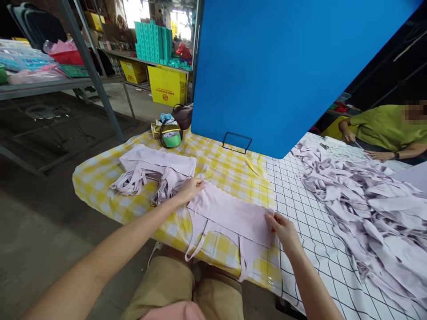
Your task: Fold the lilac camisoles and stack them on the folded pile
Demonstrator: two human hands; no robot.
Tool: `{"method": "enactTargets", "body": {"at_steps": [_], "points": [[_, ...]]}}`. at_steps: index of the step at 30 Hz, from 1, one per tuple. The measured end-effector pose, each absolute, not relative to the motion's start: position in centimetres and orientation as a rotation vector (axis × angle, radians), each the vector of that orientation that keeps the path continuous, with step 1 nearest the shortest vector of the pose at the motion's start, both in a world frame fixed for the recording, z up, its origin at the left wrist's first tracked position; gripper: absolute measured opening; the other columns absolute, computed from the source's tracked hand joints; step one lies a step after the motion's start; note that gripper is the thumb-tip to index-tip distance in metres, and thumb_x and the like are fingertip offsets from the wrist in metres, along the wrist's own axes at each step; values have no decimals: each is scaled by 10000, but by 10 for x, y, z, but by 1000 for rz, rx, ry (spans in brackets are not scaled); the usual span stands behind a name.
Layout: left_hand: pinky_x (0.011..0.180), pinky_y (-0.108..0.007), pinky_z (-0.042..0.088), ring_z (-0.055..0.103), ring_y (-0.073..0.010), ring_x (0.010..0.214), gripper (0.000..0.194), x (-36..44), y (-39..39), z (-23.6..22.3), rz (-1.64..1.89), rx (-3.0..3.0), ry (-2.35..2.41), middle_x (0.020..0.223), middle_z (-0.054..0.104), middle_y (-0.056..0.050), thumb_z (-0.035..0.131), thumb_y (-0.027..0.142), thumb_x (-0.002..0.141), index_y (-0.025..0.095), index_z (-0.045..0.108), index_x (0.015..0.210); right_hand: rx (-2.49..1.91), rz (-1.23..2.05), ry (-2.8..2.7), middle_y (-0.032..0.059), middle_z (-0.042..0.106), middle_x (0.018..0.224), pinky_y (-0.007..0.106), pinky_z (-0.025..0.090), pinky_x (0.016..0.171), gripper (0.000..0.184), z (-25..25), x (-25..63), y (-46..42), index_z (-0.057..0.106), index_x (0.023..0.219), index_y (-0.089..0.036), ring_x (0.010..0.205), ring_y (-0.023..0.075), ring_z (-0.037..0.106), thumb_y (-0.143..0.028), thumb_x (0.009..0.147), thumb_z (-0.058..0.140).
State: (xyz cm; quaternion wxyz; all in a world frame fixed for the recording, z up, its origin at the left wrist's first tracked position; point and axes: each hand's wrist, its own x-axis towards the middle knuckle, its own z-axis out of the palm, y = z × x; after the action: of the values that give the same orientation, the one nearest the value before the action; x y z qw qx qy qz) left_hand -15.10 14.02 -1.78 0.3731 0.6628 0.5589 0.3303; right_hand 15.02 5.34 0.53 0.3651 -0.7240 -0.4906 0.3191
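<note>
A pale lilac strappy garment [233,213], which looks like a bra top, lies spread on the yellow checked tablecloth [133,213], its straps toward me and hanging over the table's near edge. My left hand [191,189] pinches its upper left corner. At the opposite end, my right hand [282,226] has its fingers closed on the upper right corner. Left of my left hand rests a neat stack of similar lilac garments [158,162], with bunched straps along its near side.
A large blue panel [267,75] stands behind the table, a black wire stand [236,143] at its foot. Green tape [171,139] sits at the back left. A heap of lilac garments [360,191] covers the right side, where a co-worker in a green shirt [390,126] sits.
</note>
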Motion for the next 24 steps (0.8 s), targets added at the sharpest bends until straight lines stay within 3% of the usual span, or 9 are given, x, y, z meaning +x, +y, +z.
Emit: {"method": "enactTargets", "body": {"at_steps": [9,15,24], "points": [[489,-222,197,273,-87,507,304,-153,140,-8,1028,1706,1348,521,261,64,447,369,747,190,304,547,-1780,828,-1214,-10,505,594,264,382,551,322,35,152,51,575,665,-173,565,127,419,-494,639,590],[502,-221,210,267,-88,525,304,-155,134,13,1121,1715,1289,529,250,62,452,372,749,185,319,550,-1751,790,-1217,0,529,600,270,388,549,324,59,145,50,601,681,-169,569,133,431,-488,627,616],[573,-218,354,440,-105,586,299,-223,115,87,1393,1576,1147,605,461,32,507,434,759,147,503,676,-1516,548,-1423,-14,461,543,247,321,461,359,133,112,50,503,534,-200,547,126,412,-502,678,630]]}}
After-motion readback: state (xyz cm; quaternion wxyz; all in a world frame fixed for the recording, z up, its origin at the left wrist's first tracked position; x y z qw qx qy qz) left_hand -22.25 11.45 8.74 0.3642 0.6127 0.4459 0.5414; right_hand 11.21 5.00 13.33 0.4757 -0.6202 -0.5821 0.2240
